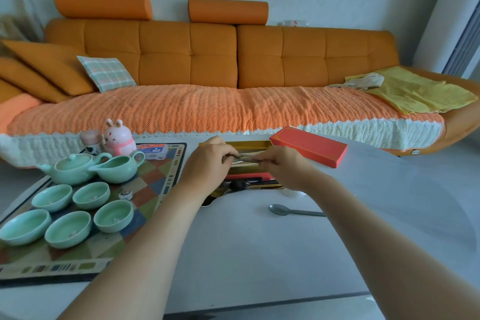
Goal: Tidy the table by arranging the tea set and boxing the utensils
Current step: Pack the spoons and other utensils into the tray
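The fingers of the left hand and of the right hand are curled. They pinch the two ends of a thin metal utensil, just over the open gold box. The red lid lies right beside the box. A spoon lies alone on the white bench, nearer the person, with bare room around it. The green teapot and cups sit on the mat at the left, apart from the hands.
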Tool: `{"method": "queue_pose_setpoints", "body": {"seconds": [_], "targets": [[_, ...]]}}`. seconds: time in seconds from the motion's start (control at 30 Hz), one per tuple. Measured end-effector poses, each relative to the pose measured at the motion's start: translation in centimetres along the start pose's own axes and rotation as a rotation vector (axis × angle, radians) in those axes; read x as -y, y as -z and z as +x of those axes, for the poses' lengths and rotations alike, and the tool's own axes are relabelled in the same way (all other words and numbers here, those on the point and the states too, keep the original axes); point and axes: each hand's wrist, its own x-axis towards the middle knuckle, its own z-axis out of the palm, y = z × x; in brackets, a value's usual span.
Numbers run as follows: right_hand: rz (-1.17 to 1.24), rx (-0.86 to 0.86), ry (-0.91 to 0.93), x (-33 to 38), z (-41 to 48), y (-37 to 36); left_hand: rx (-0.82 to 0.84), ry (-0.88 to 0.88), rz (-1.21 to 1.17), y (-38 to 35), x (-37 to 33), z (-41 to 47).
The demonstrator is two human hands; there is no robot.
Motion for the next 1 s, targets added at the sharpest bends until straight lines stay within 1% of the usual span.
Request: {"method": "queue_pose_setpoints", "body": {"seconds": [0.07,0.13,0.23,0.33,0.47,0.57,0.67,0.77,0.83,0.9,1.0], "targets": [[-0.020,-0.110,0.029,0.5,0.8,-0.4,-0.031,-0.005,0.014,0.0,0.9,-0.1],[-0.061,-0.193,0.047,0.6,1.7,-0.9,-0.024,0.003,0.029,-0.1,1.9,-0.2],[-0.144,-0.242,0.037,0.3,3.0,-1.8,0.035,0.055,0.059,-0.3,3.2,-0.6],[-0.237,-0.231,-0.018,-0.2,3.9,-2.6,0.145,0.076,0.117,-0.4,3.9,-0.7],[-0.306,-0.206,-0.090,-0.3,4.6,-3.1,0.237,0.014,0.202,-0.6,4.0,-0.7],[-0.272,-0.179,-0.161,-0.5,5.0,-3.1,0.319,-0.011,0.259,-1.3,4.2,-0.4],[-0.184,-0.141,-0.157,-0.4,4.8,-3.2,0.387,-0.015,0.330,-1.8,4.4,-0.1],[-0.173,-0.028,-0.105,0.0,4.2,-3.3,0.394,-0.009,0.346,-2.1,4.4,0.0],[-0.165,0.020,-0.104,0.1,3.7,-3.1,0.393,-0.005,0.340,-2.1,4.2,0.0],[-0.126,0.007,-0.099,0.0,3.1,-2.7,0.384,0.004,0.327,-2.0,4.0,0.0],[-0.073,-0.096,-0.055,-0.5,2.5,-1.7,0.313,-0.014,0.329,-1.9,3.1,0.0]]}}
